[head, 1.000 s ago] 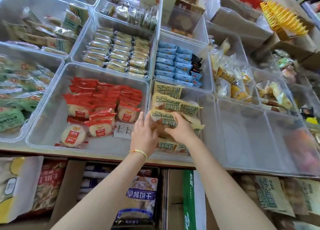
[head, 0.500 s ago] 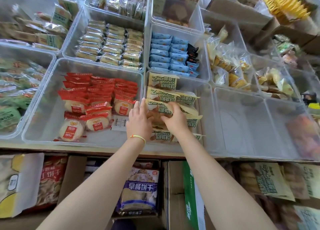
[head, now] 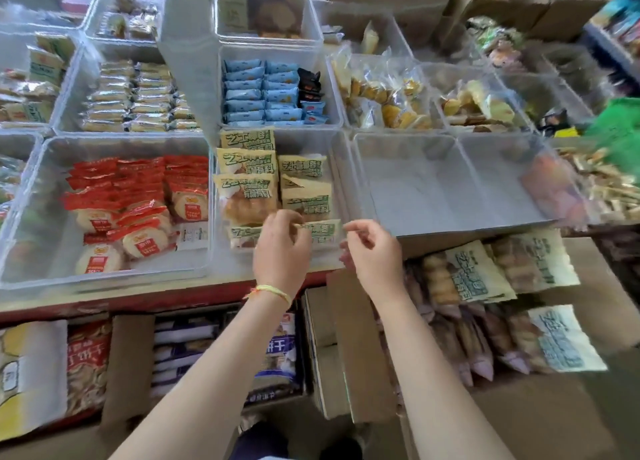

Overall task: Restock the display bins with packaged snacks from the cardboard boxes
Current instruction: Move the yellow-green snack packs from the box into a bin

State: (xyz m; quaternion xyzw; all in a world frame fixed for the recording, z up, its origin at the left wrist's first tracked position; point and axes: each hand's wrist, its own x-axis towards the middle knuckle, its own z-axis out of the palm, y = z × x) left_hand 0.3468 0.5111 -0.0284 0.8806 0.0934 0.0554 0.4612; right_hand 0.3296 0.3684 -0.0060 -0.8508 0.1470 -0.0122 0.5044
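A clear display bin [head: 338,168] at the shelf's front middle holds several cream-and-green snack packets [head: 247,189] in two rows. My left hand [head: 280,251], with a yellow wrist band, and my right hand [head: 375,255] are at the bin's front edge. Their fingertips pinch the left and right ends of the front packet [head: 320,232], which stands just behind the front wall. More packets of the same kind [head: 467,279] lie in an open cardboard box [head: 588,307] below the shelf at the right.
To the right is a clear bin [head: 415,189] with nothing in it. Left of the hands is a bin of red packets [head: 138,196]; behind is one of blue packets [head: 259,92]. A raised cardboard flap [head: 353,338] stands under my right forearm. Other boxed snacks [head: 273,355] sit below.
Both hands have drawn back from the middle of the packet pile to the bin's front edge and now pinch the front packet. The view has swung to the right.
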